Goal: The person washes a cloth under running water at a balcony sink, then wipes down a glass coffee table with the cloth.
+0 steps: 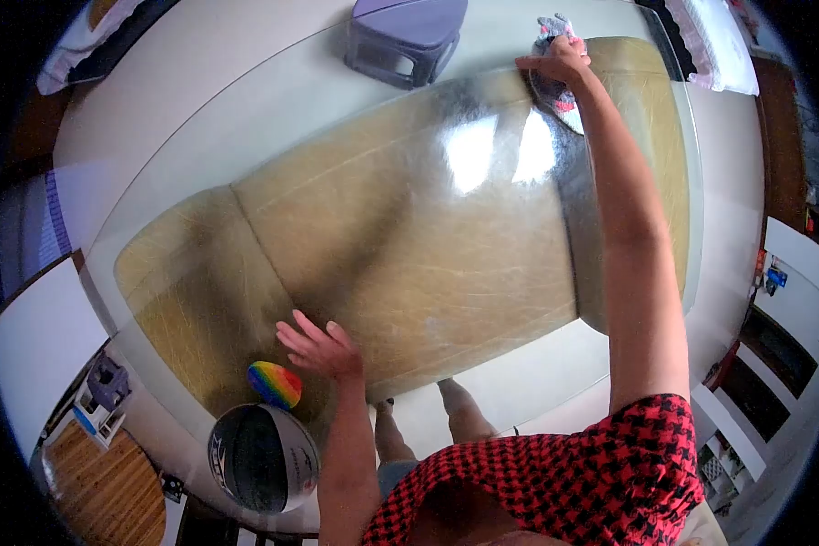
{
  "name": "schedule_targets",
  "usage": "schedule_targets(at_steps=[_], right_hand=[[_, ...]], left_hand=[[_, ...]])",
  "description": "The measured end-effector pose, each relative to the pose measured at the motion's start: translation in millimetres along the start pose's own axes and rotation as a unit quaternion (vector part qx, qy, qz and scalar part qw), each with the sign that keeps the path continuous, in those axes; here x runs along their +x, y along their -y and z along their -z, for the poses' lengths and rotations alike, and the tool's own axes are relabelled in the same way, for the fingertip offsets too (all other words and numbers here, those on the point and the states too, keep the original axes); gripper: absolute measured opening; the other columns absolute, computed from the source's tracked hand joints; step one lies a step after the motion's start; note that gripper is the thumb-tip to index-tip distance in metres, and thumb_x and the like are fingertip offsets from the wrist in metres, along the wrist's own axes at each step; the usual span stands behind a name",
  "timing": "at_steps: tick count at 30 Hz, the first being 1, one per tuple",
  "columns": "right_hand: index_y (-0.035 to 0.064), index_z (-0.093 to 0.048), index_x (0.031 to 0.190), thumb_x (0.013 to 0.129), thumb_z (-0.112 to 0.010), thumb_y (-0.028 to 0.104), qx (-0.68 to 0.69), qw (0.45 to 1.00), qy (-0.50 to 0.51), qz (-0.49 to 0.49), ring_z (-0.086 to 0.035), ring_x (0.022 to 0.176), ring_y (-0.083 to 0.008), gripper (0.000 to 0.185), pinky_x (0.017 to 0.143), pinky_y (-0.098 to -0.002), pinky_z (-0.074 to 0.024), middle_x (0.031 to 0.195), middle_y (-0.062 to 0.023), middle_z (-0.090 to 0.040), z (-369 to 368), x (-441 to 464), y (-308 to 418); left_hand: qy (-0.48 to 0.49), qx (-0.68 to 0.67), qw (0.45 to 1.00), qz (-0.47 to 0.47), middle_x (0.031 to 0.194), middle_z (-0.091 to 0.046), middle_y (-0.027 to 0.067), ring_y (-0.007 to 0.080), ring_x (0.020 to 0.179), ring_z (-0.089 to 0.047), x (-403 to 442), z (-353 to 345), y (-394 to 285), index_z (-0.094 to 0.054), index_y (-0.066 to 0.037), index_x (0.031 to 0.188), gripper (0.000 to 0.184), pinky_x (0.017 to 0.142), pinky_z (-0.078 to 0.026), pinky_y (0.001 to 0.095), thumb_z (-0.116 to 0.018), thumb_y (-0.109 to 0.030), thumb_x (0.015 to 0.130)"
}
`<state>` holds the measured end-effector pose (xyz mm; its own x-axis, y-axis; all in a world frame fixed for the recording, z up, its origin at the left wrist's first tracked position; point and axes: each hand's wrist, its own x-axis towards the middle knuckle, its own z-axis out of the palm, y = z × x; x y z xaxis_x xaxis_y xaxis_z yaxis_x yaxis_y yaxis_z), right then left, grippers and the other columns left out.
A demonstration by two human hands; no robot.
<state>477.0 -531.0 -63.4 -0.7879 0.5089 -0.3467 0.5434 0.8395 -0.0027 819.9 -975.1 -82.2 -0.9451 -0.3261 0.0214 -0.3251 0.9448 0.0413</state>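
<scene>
My right hand (562,62) reaches to the far right and grips a grey, pink and white patterned cloth (569,114), part of which spreads below the hand. The cloth lies on a clear, glossy top (510,150) that looks like glass, with a tan leather-like surface (428,273) showing through. My left hand (323,346) holds nothing; its fingers are apart, low at the left over the tan surface. Just beside it sits a rainbow-striped object (275,385). Below that is a black and grey ball (262,460).
A purple plastic stool (405,41) stands past the far edge. Round wood-patterned furniture (109,482) is at lower left, near a small white rack (96,414). White shelving (733,446) lines the right side. Bare legs (464,414) show at the near edge.
</scene>
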Motion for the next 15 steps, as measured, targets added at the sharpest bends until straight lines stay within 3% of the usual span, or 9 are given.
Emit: schedule_targets(at_steps=[10, 13, 15], right_hand=[[-0.0019, -0.031, 0.130, 0.054, -0.076, 0.053, 0.028, 0.999, 0.035, 0.009, -0.024, 0.124, -0.0419, 0.104, 0.101, -0.0439, -0.0293, 0.135, -0.0277, -0.020, 2, 6, 3], [-0.0010, -0.030, 0.130, 0.058, -0.075, 0.046, 0.031, 0.999, -0.003, 0.028, -0.024, 0.123, -0.0425, 0.098, 0.100, -0.0438, -0.0305, 0.136, -0.0254, -0.021, 0, -2, 2], [0.0034, -0.033, 0.130, 0.066, -0.070, 0.040, 0.033, 0.999, -0.005, 0.017, -0.026, 0.122, -0.0424, 0.083, 0.100, -0.0438, -0.0315, 0.136, -0.0242, -0.022, 0, -3, 3]], left_hand=[[0.011, 0.005, 1.000, 0.016, 0.143, -0.018, 0.0192, 0.0370, 0.132, -0.016, 1, -3, 1, -0.031, -0.009, 0.135, 0.053, 0.096, -0.017, 0.0628, -0.031, -0.037, 0.090], [0.006, 0.004, 1.000, 0.013, 0.143, -0.018, 0.0192, 0.0366, 0.132, -0.016, 1, -3, 1, -0.031, -0.008, 0.135, 0.054, 0.096, -0.018, 0.0625, -0.031, -0.038, 0.090], [0.007, 0.006, 1.000, 0.016, 0.143, -0.018, 0.0192, 0.0364, 0.132, -0.016, 1, -3, 1, -0.031, -0.008, 0.135, 0.054, 0.096, -0.018, 0.0624, -0.031, -0.038, 0.089]])
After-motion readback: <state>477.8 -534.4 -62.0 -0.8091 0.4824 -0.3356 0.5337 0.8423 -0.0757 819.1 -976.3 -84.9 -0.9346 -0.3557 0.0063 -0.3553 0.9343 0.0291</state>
